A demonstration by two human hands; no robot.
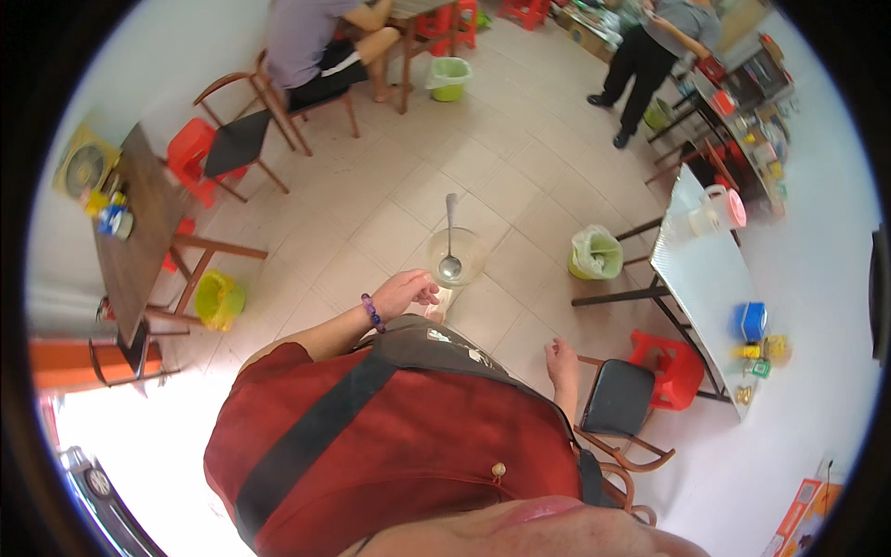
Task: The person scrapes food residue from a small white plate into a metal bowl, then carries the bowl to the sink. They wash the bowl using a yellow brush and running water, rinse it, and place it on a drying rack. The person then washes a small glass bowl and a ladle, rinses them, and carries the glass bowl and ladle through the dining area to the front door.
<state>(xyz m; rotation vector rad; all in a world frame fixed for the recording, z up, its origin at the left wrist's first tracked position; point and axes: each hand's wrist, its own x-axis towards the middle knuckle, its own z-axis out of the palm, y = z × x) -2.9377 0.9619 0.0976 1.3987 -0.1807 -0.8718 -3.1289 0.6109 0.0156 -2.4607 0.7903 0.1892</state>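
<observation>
My left hand (pixel 402 294), with a beaded bracelet at the wrist, grips the near-left rim of a clear bowl (pixel 476 256) in front of my waist. Inside the bowl rests a metal spoon (pixel 450 226); its handle sticks out past the far rim. Below the bowl a pale shape is partly covered by my fingers and apron, and I cannot tell what it is. My right hand (pixel 560 363) hangs at my side with loosely bent fingers and nothing in it, near a chair with a black seat (pixel 618 397).
A white-topped table (pixel 703 268) on the right bears a pitcher (pixel 711 213). Beside it stands a lined bin (pixel 596 254). A brown table (pixel 150 209) and a yellow bin (pixel 219 299) are on the left. One person (pixel 306 42) sits ahead; another (pixel 644 66) stands farther right.
</observation>
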